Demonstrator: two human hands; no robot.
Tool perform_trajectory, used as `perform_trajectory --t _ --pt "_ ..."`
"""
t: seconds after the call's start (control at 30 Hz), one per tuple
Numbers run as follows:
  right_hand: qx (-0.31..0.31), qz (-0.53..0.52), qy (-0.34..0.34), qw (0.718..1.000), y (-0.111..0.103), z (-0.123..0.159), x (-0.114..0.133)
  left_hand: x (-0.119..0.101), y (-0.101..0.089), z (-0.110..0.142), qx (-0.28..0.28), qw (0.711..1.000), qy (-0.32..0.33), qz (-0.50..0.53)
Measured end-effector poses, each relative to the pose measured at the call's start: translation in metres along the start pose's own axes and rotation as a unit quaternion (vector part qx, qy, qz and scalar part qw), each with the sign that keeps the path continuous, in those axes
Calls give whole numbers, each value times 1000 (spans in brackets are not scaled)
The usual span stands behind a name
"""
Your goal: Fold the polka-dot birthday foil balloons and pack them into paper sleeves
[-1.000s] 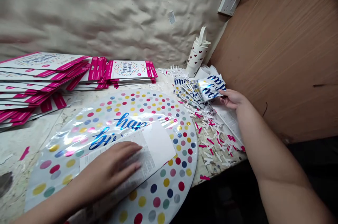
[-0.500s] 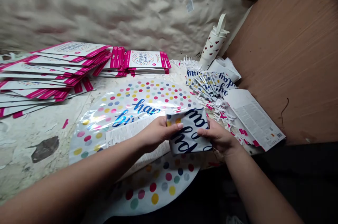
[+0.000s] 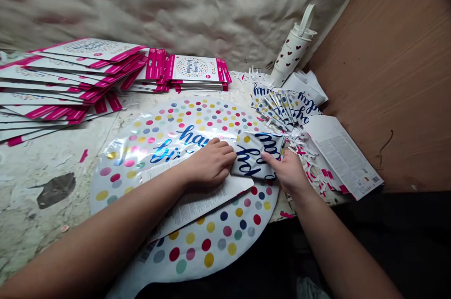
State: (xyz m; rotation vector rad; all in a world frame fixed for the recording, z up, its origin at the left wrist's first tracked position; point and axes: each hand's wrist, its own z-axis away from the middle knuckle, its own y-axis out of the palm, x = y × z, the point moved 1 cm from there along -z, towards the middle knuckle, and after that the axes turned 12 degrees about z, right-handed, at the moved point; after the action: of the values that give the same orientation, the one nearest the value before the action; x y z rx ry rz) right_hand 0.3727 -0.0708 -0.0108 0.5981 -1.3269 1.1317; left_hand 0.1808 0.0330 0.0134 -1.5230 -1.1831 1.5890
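Observation:
A folded foil balloon (image 3: 259, 160) with dark blue lettering is pinched at its right end by my right hand (image 3: 294, 172), thumb on top. My left hand (image 3: 213, 162) is closed, its curled fingers at the balloon's left edge; what they grip is hidden. Beneath my left hand and forearm lies a white printed cardboard sleeve (image 3: 197, 205), tilted across a large flat round balloon (image 3: 211, 115) with coloured dots and blue lettering. The balloon's lower part hangs over the table's front edge.
Pink-and-white balloon packets are piled at left (image 3: 88, 68), with another stack (image 3: 193, 71) behind the round balloon. At right are several folded balloons (image 3: 282, 106), paper scraps (image 3: 303, 153), a loose packet (image 3: 341, 158), a heart-patterned bottle (image 3: 292, 52) and a brown board (image 3: 394, 78).
My left hand has let go of the folded balloon's face and curled at its left edge, over the sleeve. The folded balloon has moved slightly up, and more of the sleeve shows.

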Motion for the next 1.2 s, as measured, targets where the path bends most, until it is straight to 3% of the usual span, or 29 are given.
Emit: perform_trajectory --t 0.13,0.3,0.37,0.5,0.63,0.77,0.9,0.93,1.07,1.13,1.2 --pt "114 40 49 991 0 7 11 -7 -11 4 -15 1000 13 -18" --pt "245 13 130 961 1 -5 18 -12 -10 8 -30 998 54 -21" --pt "243 0 139 960 7 -9 20 -13 -9 8 -24 998 52 -20" --pt "132 -16 90 987 23 -11 22 -11 -9 7 -27 999 34 -25" --pt "124 36 17 991 37 -7 26 -10 -11 7 -43 998 37 -19" --pt "78 35 11 996 41 -10 31 -13 -14 7 -51 998 22 -26" --pt "203 85 -16 975 40 -5 41 -14 -23 8 -41 998 7 -40" --pt "197 88 -39 976 38 -1 45 -14 -28 10 -51 998 2 -48" --pt "69 22 -112 991 34 26 56 -24 -53 20 -154 981 -18 -115" --pt "94 -47 -123 987 41 40 58 -38 -64 29 -233 962 -29 -141" --pt "95 -106 -152 978 47 48 61 -52 -70 40 -359 920 -66 -144"
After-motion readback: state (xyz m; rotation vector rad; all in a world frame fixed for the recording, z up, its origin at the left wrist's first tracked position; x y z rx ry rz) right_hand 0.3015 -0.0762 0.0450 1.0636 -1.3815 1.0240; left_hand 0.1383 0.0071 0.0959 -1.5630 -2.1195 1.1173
